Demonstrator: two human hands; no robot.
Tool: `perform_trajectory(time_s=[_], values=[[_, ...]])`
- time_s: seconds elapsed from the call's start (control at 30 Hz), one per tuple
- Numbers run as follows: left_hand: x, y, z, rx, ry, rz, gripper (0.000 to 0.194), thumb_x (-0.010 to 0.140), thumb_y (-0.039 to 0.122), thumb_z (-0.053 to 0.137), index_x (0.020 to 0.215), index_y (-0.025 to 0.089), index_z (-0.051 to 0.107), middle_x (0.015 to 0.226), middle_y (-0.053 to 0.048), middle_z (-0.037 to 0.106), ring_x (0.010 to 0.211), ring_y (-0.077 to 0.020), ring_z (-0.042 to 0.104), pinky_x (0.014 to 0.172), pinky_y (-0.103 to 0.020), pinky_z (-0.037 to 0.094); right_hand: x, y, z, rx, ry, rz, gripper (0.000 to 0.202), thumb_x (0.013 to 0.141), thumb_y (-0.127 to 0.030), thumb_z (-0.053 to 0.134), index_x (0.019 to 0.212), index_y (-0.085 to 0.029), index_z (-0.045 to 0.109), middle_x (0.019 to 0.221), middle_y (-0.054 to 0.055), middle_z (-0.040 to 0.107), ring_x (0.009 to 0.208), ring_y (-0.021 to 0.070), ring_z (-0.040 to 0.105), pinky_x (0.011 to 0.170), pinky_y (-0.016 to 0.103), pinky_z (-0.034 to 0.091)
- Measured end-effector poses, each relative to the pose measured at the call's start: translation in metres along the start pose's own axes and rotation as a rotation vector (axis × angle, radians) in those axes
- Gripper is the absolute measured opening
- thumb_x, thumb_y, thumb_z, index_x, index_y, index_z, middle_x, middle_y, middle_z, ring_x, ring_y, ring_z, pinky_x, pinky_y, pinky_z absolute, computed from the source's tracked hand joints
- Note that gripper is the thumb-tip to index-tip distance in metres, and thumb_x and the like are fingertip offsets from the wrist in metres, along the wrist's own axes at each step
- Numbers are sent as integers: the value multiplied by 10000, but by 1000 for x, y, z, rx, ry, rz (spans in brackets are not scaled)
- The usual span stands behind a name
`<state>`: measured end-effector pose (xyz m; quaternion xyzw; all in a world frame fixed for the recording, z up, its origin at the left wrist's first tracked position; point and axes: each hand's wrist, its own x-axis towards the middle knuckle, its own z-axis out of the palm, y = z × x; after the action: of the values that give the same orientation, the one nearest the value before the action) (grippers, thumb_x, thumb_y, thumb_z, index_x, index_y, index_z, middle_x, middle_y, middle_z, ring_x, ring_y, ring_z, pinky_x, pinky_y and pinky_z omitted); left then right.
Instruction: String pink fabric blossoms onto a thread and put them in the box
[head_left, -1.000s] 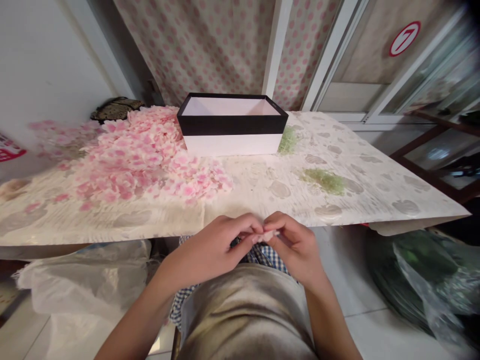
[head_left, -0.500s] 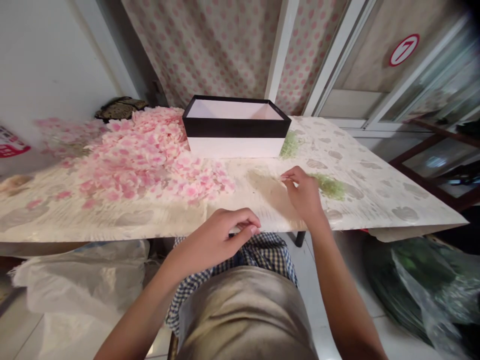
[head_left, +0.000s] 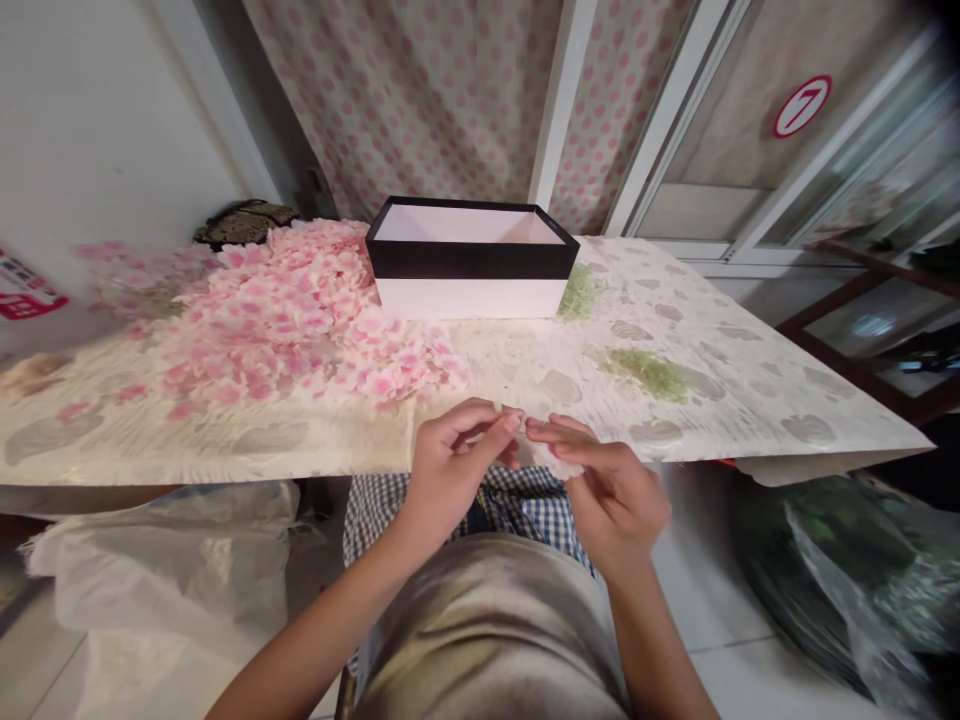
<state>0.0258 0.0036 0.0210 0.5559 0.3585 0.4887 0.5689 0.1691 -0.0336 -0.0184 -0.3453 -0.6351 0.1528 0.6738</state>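
Observation:
Both my hands meet just over the table's front edge. My left hand (head_left: 456, 455) is closed in a pinch, thumb against forefinger, with a tiny pale green piece showing at its tip; the rest of what it holds is hidden. In my right hand (head_left: 619, 495), a pale pinkish-white artificial flower petal piece (head_left: 562, 464) is held between the fingers, its fingertips almost touching those of the left. Beyond them on the table lie a large heap of pink artificial flower petals (head_left: 262, 310) and a small pile of thin green pieces (head_left: 649, 372).
A black-rimmed white box (head_left: 472, 295) stands open at the back, with more green bits (head_left: 579, 292) beside it. A patterned cloth covers the table (head_left: 750, 400). What looks like another person's hand (head_left: 31, 374) is at the far left. A white plastic bag (head_left: 180, 560) sits below.
My right hand has come back from near the green pile toward my left hand, and a pale petal piece now shows in it. My left hand has lifted slightly.

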Motion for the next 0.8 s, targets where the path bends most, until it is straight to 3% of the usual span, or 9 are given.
perform_trajectory(time_s=[0.17, 0.3, 0.47, 0.53, 0.63, 0.8], values=[[-2, -2, -3, -124, -26, -16, 150, 853, 304, 647, 814, 171, 703, 565, 28, 584, 465, -68, 541, 459, -186, 468, -5, 0, 5, -7, -19, -14, 385, 831, 38, 523, 1035, -270, 631, 1052, 22, 749, 1007, 224, 702, 1013, 554, 477], [-3, -6, -2, -173, -7, 12, 175, 837, 349, 667, 867, 186, 726, 667, 9, 657, 369, -22, 438, 371, -173, 352, -8, -4, 9, 94, 29, 6, 334, 830, 32, 540, 995, -237, 649, 998, 19, 760, 972, 213, 712, 997, 518, 492], [-4, 0, -6, -19, -38, 122, 202, 861, 346, 637, 781, 179, 718, 569, 29, 575, 422, -38, 398, 410, -174, 322, -1, -12, -6, 214, -43, 162, 309, 815, 24, 564, 920, -244, 678, 954, 12, 730, 921, 180, 683, 825, 369, 549], [-5, 8, -11, 147, -128, 200, 186, 873, 304, 623, 776, 172, 712, 612, 11, 591, 525, -68, 464, 486, -188, 371, 5, -16, -18, 177, -100, 193, 313, 784, 33, 598, 880, -248, 696, 1011, 14, 686, 950, 169, 647, 818, 327, 519], [-8, 21, -17, 403, -361, 289, 179, 906, 247, 572, 815, 159, 700, 669, -5, 604, 581, -86, 483, 516, -202, 370, 11, -21, -29, 192, -223, 217, 323, 764, 41, 625, 851, -258, 715, 1088, 13, 639, 1021, 172, 604, 886, 328, 474], [-12, 33, -21, 608, -611, 427, 175, 924, 162, 510, 860, 136, 670, 689, -8, 627, 617, -93, 541, 605, -215, 408, 13, -26, -28, 355, -337, 221, 304, 790, 1, 648, 905, -267, 731, 1026, 20, 655, 926, 163, 630, 790, 310, 506]])
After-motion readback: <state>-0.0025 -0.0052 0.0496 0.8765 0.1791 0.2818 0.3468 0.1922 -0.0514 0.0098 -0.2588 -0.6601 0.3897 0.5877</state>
